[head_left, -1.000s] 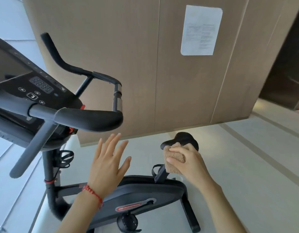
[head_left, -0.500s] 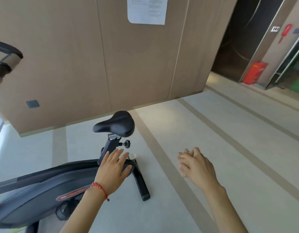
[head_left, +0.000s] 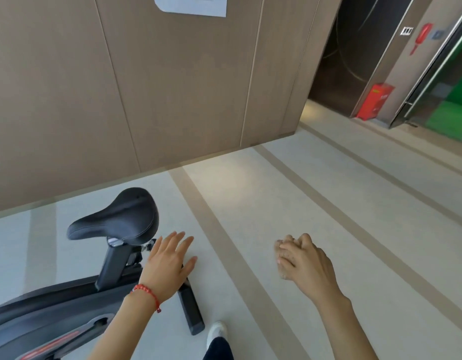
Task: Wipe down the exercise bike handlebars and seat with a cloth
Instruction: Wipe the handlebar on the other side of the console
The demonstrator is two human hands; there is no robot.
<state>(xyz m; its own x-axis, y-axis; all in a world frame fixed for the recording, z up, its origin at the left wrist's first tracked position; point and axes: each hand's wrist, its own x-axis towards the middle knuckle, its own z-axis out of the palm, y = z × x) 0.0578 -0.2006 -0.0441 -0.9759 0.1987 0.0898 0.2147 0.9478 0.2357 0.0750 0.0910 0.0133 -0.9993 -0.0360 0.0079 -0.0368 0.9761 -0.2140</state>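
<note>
The exercise bike's black seat [head_left: 120,216] stands on its post at the lower left, above the dark frame [head_left: 43,315]. The handlebars are out of view. My left hand [head_left: 168,263] is open with fingers spread, hovering just right of the seat post and touching nothing. My right hand [head_left: 305,263] is well to the right, over bare floor, closed around a bunched tan cloth [head_left: 283,255] that shows under the fingers.
The bike's rear stabiliser foot [head_left: 191,313] lies on the floor beside my white shoe [head_left: 216,331]. A wood-panelled wall [head_left: 172,87] with a paper notice [head_left: 193,5] rises behind. A red box [head_left: 375,101] stands by a dark doorway at the right.
The view has swung right, so the handlebars and console have left the frame. My right hand came off the seat with the cloth and now sits apart from the bike.
</note>
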